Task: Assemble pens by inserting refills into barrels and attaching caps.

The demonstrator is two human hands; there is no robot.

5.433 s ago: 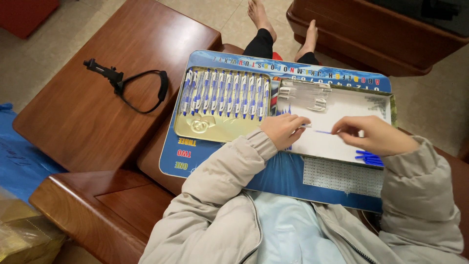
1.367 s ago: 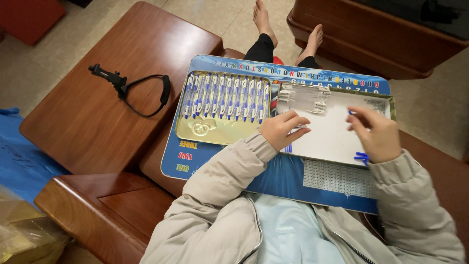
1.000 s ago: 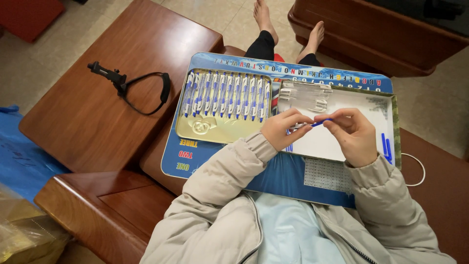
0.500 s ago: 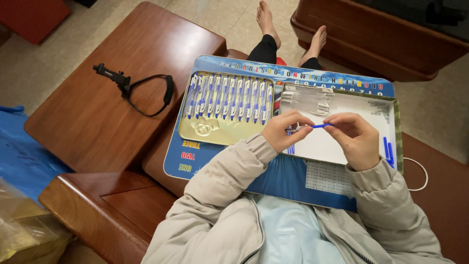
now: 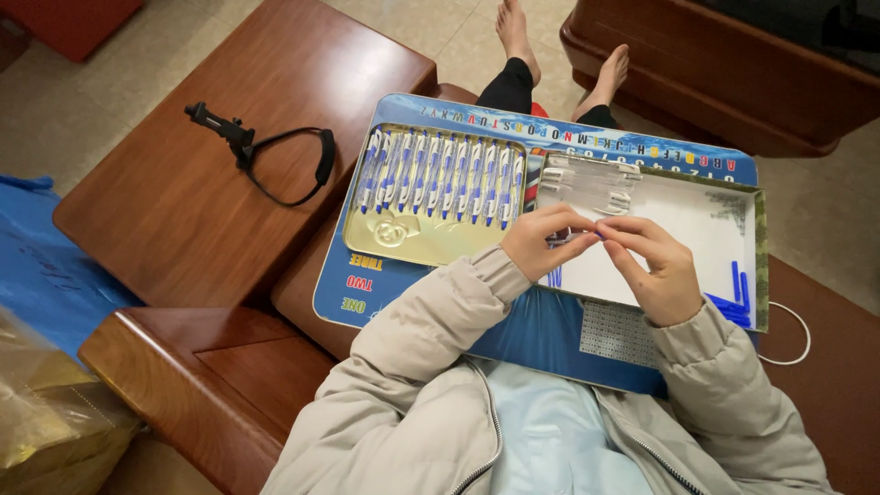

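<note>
My left hand (image 5: 541, 240) and my right hand (image 5: 653, 266) meet over a white shallow box (image 5: 683, 229), pinching a small blue pen part (image 5: 573, 237) between their fingertips. The box rests on a blue printed board (image 5: 394, 284) on my lap. A gold tray (image 5: 412, 243) to the left holds a row of several assembled blue and white pens (image 5: 445, 176). Clear pen barrels (image 5: 587, 179) lie at the far end of the box, and loose blue parts (image 5: 736, 295) sit in its right corner.
A black strap mount (image 5: 275, 156) lies on the wooden side table (image 5: 229, 110) to the left. A blue bag (image 5: 41, 275) and a yellowish package (image 5: 46, 431) are on the floor. A wooden bench (image 5: 715, 64) stands beyond my bare feet (image 5: 559, 41).
My right hand went to the box's right side, then came back to the left hand with a blue part. Both hands have since closed in around it.
</note>
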